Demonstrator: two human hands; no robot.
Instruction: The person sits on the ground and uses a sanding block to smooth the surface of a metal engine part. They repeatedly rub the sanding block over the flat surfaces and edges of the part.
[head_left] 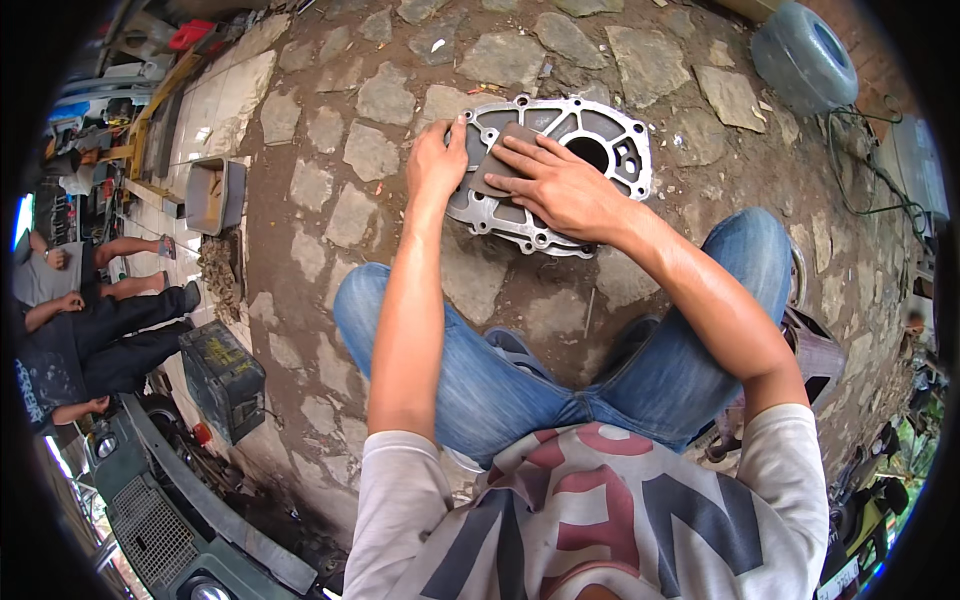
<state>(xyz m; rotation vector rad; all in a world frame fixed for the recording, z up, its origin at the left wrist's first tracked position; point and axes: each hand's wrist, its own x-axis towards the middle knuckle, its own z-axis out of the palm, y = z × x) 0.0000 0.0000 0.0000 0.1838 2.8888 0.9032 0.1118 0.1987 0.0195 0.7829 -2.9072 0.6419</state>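
Note:
A cast-metal gearbox housing cover (638, 150) lies on the ground in front of me, with a pale machined rim, bolt holes, ribs and a round dark opening. My left hand (437, 160) is closed on its left edge, the thumb on the rim and the other fingers partly hidden. Under the outstretched fingers of my right hand (565, 190) is a brown sheet that looks like sandpaper (490, 178), held flat against the cover's upper face. My right thumb is hidden.
Uneven paving stones (500, 60) surround the cover. A blue plastic jug (805, 58) stands at the far right beside a dark cable (885, 205). To the left are a grey tub (215, 197), a dark box (222, 380), a vehicle front (160, 520) and other people (95, 320).

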